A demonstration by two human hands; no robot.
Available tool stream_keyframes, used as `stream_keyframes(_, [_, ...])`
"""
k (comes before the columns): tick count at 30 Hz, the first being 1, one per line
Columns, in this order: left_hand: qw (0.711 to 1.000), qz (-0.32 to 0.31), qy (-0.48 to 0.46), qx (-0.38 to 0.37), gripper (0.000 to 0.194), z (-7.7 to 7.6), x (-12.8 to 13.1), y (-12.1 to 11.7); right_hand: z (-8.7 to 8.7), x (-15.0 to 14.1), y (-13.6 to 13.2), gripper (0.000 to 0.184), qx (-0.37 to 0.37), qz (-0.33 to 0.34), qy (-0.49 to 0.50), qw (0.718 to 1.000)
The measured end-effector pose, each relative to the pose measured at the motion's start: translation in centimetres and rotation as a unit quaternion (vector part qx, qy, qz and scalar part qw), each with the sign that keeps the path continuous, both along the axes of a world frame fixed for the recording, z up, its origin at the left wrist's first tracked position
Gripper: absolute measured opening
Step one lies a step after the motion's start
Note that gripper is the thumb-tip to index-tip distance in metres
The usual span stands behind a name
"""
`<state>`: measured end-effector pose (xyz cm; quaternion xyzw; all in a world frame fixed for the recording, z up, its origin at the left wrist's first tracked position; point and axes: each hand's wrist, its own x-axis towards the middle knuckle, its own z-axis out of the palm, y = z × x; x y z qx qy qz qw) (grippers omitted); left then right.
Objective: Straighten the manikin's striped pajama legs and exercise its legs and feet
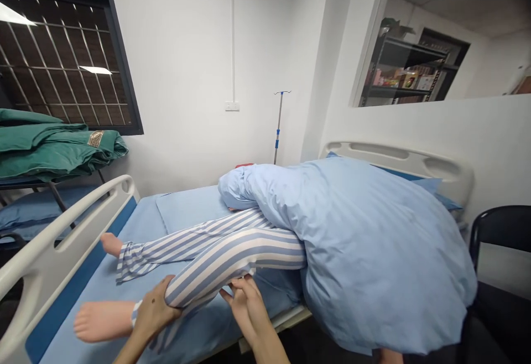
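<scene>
Firmly, hands [154, 314] around striped pajama leg [211, 267]

My left hand [154, 314], at seven o'clock, and my right hand [249, 311], nearer six o'clock, are bare and slim-fingered, with bare forearms [274, 350] running off the lower edge. A small dark mole [150, 300] marks my left hand's back.

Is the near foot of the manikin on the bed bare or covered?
Bare: the foot sticks out past the striped trouser cuff with no sock, just beyond the left hand gripping the shin.
</scene>
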<state>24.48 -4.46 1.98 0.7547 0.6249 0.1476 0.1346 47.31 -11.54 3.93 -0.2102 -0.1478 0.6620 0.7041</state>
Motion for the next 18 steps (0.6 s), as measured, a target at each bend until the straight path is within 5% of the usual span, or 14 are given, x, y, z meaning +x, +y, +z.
stream_keyframes(4, [0.998,0.019,-0.058,-0.015,0.047,-3.5,1.6,0.0,0.2,0.6,0.0,0.023,-0.012,0.004,-0.057,0.998])
stream_keyframes(7, [0.998,0.018,-0.062,-0.009,0.047,-4.0,1.4,0.1,0.2,0.6,0.1,0.028,-0.018,0.007,-0.075,0.997])
stream_keyframes(18, [0.996,-0.02,0.076,0.044,0.05,1.5,-1.0,0.1,-0.8,1.0,-0.1,0.02,-0.015,0.026,-0.038,0.999])
